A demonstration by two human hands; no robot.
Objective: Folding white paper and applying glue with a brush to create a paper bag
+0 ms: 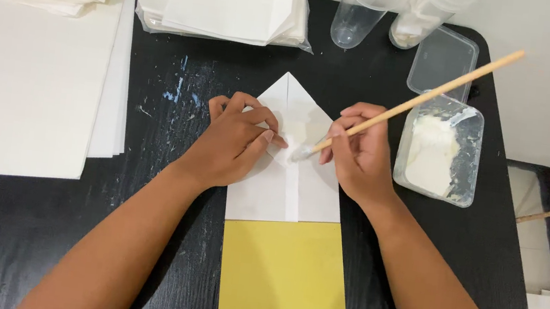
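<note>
**Pasting a folded white sheet on a black worktable**

The black table [38, 231] fills the view from the head camera. At its left edge lies a large stack of white sheets [21, 84], with a second pile of folded white paper [223, 0] at the top centre. In the middle, a yellow sheet [281, 279] reaches toward the near edge; the folded white paper [285, 190], its upper end brought to a point, overlaps the yellow sheet's far end.

The left hand [231, 143] lies flat on the left flap of the folded white paper, fingers pressing near the centre seam and closed around nothing. The right hand [361, 154] pinches a wooden-handled brush [419, 98] between thumb and fingers; the paste-laden tip touches the paper at the seam, just beside the left fingertips, and the handle slants up to the right.

To the right stands a clear plastic tub of white paste [437, 152], close to the right hand. Behind it lie a clear lid [443, 56] and two clear plastic cups [356, 19] on their sides.
</note>
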